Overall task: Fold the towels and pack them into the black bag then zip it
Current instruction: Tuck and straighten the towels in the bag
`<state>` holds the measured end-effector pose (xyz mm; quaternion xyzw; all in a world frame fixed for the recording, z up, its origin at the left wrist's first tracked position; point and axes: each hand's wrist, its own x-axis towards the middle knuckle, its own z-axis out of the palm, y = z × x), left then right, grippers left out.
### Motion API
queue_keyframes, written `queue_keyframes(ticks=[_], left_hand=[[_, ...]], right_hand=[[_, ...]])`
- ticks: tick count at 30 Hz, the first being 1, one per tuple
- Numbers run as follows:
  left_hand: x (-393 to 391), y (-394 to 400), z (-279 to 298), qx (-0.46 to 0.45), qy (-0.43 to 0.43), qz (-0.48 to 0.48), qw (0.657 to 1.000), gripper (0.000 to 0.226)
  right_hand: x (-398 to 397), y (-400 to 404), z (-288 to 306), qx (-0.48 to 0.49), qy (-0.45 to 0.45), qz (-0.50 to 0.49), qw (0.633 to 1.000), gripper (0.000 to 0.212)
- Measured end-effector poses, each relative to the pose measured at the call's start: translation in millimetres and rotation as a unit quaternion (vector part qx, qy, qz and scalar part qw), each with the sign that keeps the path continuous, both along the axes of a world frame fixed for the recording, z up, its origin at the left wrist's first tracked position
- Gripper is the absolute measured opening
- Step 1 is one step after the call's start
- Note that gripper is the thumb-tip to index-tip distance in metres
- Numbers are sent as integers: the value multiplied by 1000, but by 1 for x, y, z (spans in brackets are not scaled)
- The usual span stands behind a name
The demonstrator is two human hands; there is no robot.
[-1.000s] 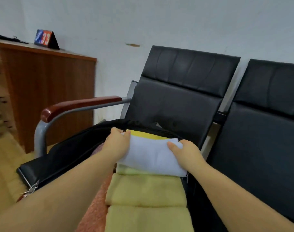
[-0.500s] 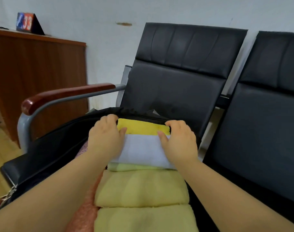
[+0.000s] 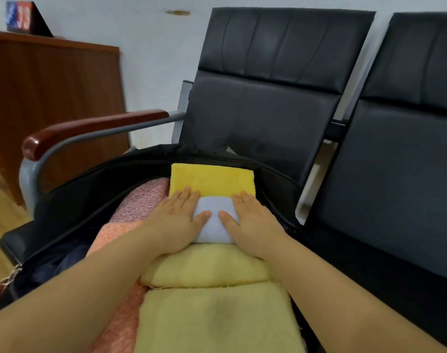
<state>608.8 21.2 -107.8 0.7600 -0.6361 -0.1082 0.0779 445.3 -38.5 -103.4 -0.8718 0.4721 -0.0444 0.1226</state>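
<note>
- The black bag lies open on the seat of the left chair, its unzipped rim arching from 9 o'clock over to 3 o'clock around the packed towels.
- The white towel, folded to a small pad, sits in the middle of the bag, just at 6 o'clock of the bright yellow towel and touching it.
- Two pale yellow towels lie folded toward 6 o'clock; a pink-and-orange towel runs along their 9 o'clock side.
- The left hand and the right hand lie flat on the white towel with fingers straight, pressing down and clasping nothing; their fingertips reach onto the bright yellow towel.
- Half a second ago both hands had their fingers curled at the towel's far edge; now they are spread flat and lie further toward 6 o'clock, and more of the bright yellow towel shows.
- The camera has dipped and moved closer, so the bag fills more of the view.
- On the wooden counter at 10 o'clock stands a small sign; its writing is too blurred to read here.
</note>
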Motion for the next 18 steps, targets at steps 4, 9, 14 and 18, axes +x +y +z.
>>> queue_keyframes(ticks=[4,9,14,18], left_hand=[[-4,-10,-2,17,-21,7,1000,65],[-4,-11,0,41,-41,11,998,64],[-24,-15,40,-12,-136,14,991,60],[-112,-6,68,-139,-106,-94,980,55]], right_hand=[[-1,-9,-4,18,19,-5,1000,65],[1,-8,1,6,33,-2,999,64],[-32,14,19,-9,-30,-15,999,65],[-119,31,34,-38,-17,-68,997,66]])
